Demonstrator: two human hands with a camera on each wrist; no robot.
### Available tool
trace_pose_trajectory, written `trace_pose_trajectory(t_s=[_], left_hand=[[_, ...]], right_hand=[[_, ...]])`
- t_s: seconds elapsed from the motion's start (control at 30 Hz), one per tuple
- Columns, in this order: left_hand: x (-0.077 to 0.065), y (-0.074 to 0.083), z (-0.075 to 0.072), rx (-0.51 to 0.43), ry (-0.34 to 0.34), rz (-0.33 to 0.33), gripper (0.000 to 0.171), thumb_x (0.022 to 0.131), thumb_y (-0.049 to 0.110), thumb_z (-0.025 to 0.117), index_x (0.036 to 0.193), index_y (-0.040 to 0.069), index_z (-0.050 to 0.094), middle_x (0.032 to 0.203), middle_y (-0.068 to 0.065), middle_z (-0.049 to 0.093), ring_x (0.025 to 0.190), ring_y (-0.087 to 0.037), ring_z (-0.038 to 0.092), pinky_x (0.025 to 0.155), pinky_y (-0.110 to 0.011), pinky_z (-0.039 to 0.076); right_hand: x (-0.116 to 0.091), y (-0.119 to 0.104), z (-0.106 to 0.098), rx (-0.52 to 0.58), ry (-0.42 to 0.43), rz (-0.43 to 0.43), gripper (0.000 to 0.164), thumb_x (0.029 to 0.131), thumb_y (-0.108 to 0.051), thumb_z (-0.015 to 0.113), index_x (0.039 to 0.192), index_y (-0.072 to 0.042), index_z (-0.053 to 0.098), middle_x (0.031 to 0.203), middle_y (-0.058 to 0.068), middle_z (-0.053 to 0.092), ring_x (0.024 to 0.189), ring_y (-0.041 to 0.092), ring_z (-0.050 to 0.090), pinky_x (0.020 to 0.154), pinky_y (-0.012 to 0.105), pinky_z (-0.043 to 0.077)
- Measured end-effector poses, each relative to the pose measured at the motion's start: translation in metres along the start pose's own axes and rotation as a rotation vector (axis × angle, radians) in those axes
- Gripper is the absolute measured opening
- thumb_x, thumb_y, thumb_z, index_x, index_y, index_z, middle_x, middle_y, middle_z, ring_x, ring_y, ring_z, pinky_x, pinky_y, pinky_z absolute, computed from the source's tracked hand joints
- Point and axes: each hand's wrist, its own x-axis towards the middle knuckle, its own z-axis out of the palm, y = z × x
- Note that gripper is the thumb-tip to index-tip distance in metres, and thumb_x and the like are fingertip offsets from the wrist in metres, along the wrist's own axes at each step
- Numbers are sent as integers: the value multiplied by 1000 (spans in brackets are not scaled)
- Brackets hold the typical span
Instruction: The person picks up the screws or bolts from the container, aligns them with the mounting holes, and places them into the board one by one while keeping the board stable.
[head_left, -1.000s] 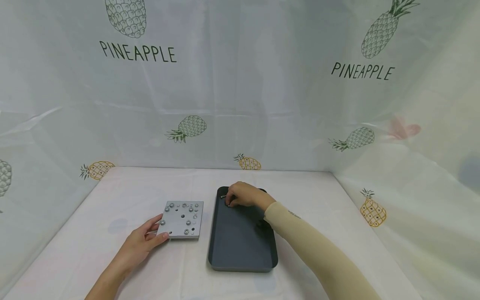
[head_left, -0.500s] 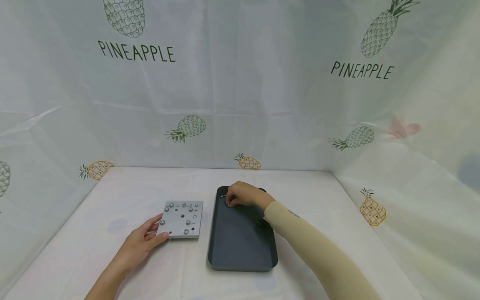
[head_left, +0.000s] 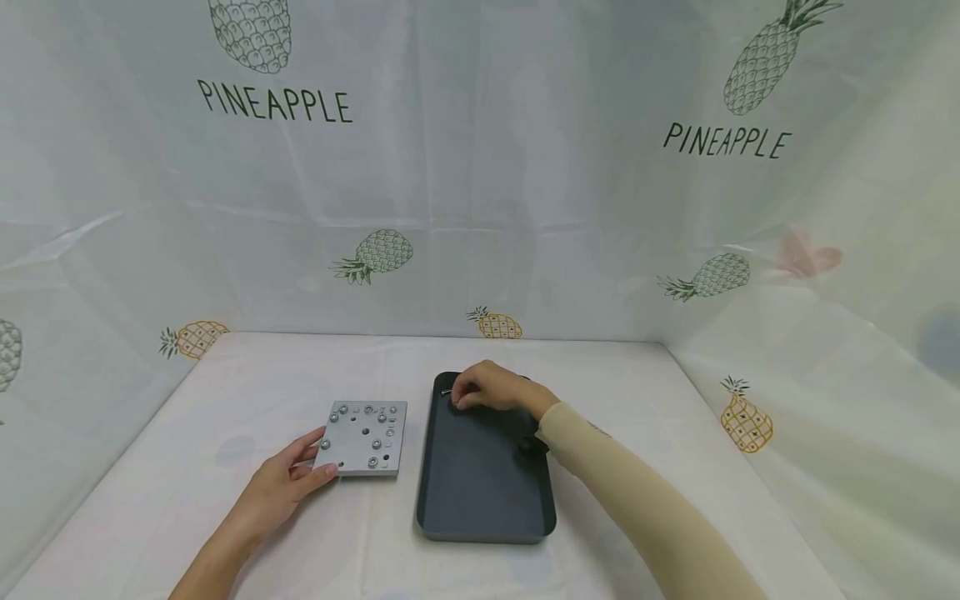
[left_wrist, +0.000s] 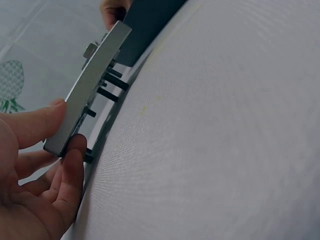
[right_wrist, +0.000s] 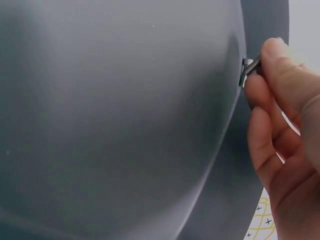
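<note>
My left hand (head_left: 277, 492) holds a square silver metal plate (head_left: 352, 444) by its near left corner, thumb on top and fingers beneath. Several socket-head screws sit in the plate among holes. In the left wrist view their dark shanks (left_wrist: 116, 81) stick out of the underside, over the cloth. At the far end of a dark grey tray (head_left: 483, 492), my right hand (head_left: 491, 388) pinches a small screw (right_wrist: 254, 65) between thumb and forefinger. A second screw (right_wrist: 245, 72) lies against the tray's edge, close to those fingertips.
The tray stands on a white cloth-covered table (head_left: 622, 500), just right of the plate. Behind and to the sides hangs a pale curtain (head_left: 540, 192) printed with pineapples. A dark item (head_left: 531, 447) shows by the right sleeve's cuff.
My right hand has lifted slightly and its wrist has shifted a little to the right. The left hand and the plate stay in place.
</note>
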Motion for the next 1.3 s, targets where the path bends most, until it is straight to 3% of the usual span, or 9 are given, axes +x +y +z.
trace_pose_trajectory(t_s=[0.3, 0.5, 0.87, 1.13, 1.3], left_hand=[[2, -3, 1, -18, -7, -16, 88, 97, 47, 77, 165, 10, 37, 152, -27, 52, 120, -25, 66, 106, -50, 48], [3, -4, 0, -14, -6, -19, 88, 96, 48, 78, 165, 10, 37, 151, -25, 53, 119, -23, 65, 99, -37, 51], [2, -3, 0, -15, -8, -14, 88, 96, 48, 78, 165, 10, 38, 151, -25, 53, 117, -22, 65, 92, -25, 50], [2, -2, 0, -26, -9, 2, 88, 97, 47, 78, 165, 9, 37, 151, -25, 53, 119, -23, 66, 89, -19, 49], [2, -3, 0, -22, -9, -3, 88, 97, 47, 78, 165, 9, 37, 151, -25, 53, 120, -24, 65, 89, -19, 49]], right_hand=[[-4, 2, -2, 170, 20, 48, 8, 105, -18, 69, 108, -11, 73, 91, -2, 71, 79, 9, 66, 75, 27, 55], [-4, 1, -3, 265, 47, 64, 13, 106, -17, 68, 112, -6, 72, 95, -3, 72, 85, 12, 71, 78, 29, 59], [-7, -6, -5, 329, 121, 24, 4, 101, -15, 76, 104, -13, 77, 93, 10, 79, 79, 12, 69, 76, 27, 54], [-5, -4, -4, 371, 140, 26, 7, 94, -10, 81, 100, -13, 80, 91, -1, 81, 84, 12, 74, 80, 26, 57], [-3, -5, -5, 396, 130, 10, 7, 94, -11, 82, 101, -11, 80, 93, 2, 81, 85, 15, 75, 80, 27, 57]])
